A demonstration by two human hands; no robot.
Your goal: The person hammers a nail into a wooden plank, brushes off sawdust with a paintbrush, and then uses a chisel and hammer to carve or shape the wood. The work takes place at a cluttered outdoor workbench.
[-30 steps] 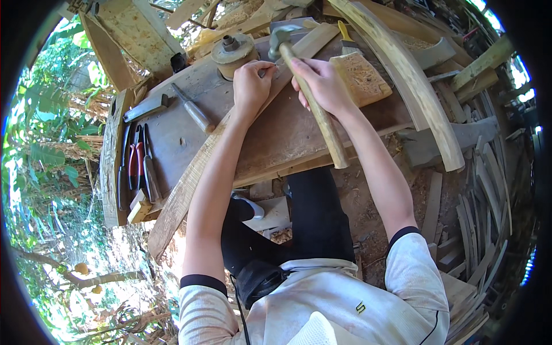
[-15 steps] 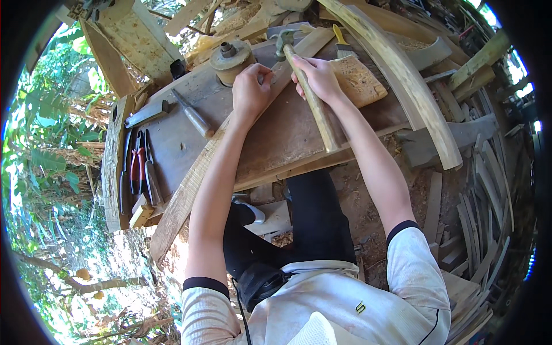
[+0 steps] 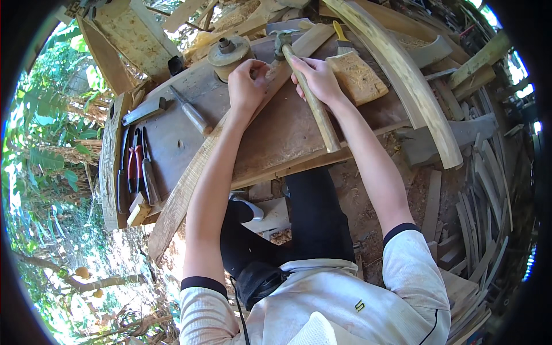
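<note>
My right hand (image 3: 317, 79) is closed around the upper part of a hammer's wooden handle (image 3: 316, 115). The metal hammer head (image 3: 282, 40) points away from me, over the far stretch of a long plank (image 3: 187, 190) that lies slantwise across the workbench (image 3: 276, 138). My left hand (image 3: 246, 86) is above the plank, left of the hammer. Its thumb and fingertips are pinched together; whatever they hold is too small to make out. Just beyond that hand stands a round, thick piece with a bolt (image 3: 229, 54) sticking up from its top.
Left on the bench lie a wooden-handled chisel-like tool (image 3: 192, 112), a flat metal-edged tool (image 3: 144, 111) and red-handled pliers (image 3: 137, 164). To the right are a wood block (image 3: 359, 80), a yellow-handled brush (image 3: 342, 39) and a long curved timber (image 3: 411, 83). Wood strips (image 3: 474, 224) pile up beyond.
My left hand has shifted slightly left, opening a wider gap to the hammer, with its pinch turned a little. My right hand keeps its hold on the hammer almost unmoved.
</note>
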